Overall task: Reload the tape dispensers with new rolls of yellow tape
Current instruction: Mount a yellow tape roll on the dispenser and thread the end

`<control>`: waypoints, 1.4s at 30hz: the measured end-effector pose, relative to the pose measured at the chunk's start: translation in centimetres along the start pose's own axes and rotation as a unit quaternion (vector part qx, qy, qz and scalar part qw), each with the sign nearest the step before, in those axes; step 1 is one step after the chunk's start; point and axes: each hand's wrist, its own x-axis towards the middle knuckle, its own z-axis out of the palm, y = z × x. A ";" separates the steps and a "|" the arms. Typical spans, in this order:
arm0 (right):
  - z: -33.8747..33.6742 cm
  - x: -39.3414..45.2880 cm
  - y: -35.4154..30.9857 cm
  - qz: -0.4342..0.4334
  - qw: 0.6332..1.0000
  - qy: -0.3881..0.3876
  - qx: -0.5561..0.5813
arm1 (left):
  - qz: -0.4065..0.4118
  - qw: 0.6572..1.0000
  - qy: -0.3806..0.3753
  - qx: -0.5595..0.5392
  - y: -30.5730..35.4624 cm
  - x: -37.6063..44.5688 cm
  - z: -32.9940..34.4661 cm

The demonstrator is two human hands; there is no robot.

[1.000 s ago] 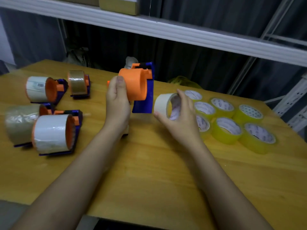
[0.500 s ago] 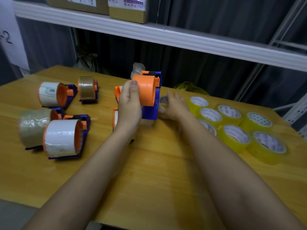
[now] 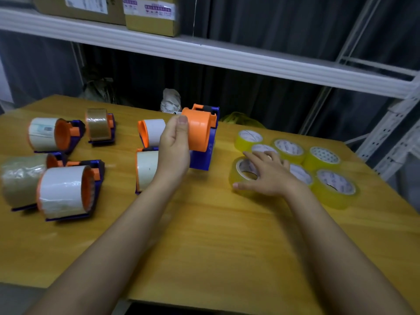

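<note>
We see the left hand (image 3: pixel 173 147) wrapped around a blue and orange tape dispenser (image 3: pixel 201 137), thumb lying up along the bare orange drum, which carries no roll, and the dispenser is held above the table (image 3: pixel 204 242) near its middle. The right hand (image 3: pixel 269 176) lies flat with its fingers spread and straight over the nearest yellow tape roll (image 3: pixel 242 176), fingertips touching its top; we cannot see any finger curled round it. That roll lies flat at the near left of a cluster of other yellow rolls (image 3: pixel 322 156) on the right part of the table, all lying flat with their cores up. The cores carry printed patterns, too small and blurred for us to read. Just beside the left hand, partly hidden by it, sit two dispensers with whitish rolls (image 3: pixel 153 130). Farther left we find four more loaded dispensers (image 3: pixel 63 192), two with white rolls and two with brownish ones; one white roll bears a small label we cannot read. Above the far edge of the table runs a white shelf (image 3: pixel 227 57) holding cardboard boxes (image 3: pixel 150 19) with shipping labels, their writing illegible to us.
</note>
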 end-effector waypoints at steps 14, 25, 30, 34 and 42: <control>1.5 1.0 0.0 -0.026 0.995 0.078 0.049 | -0.017 0.999 -0.027 0.005 -0.4 -1.7 0.4; 2.3 -0.6 -6.6 -0.090 0.727 0.266 0.626 | -0.030 0.997 -0.065 -0.002 -2.4 -2.5 1.0; 3.8 -1.3 -7.4 -0.100 0.709 0.256 0.649 | -0.037 0.994 -0.090 -0.053 -3.3 -3.1 0.7; 4.1 -0.8 -7.4 -0.092 0.712 0.206 0.665 | -0.038 0.992 -0.087 -0.084 -3.1 -3.0 0.4; 4.0 -0.7 -8.0 -0.053 0.618 0.159 0.768 | 0.032 0.992 -0.124 -0.019 -3.6 -3.2 0.0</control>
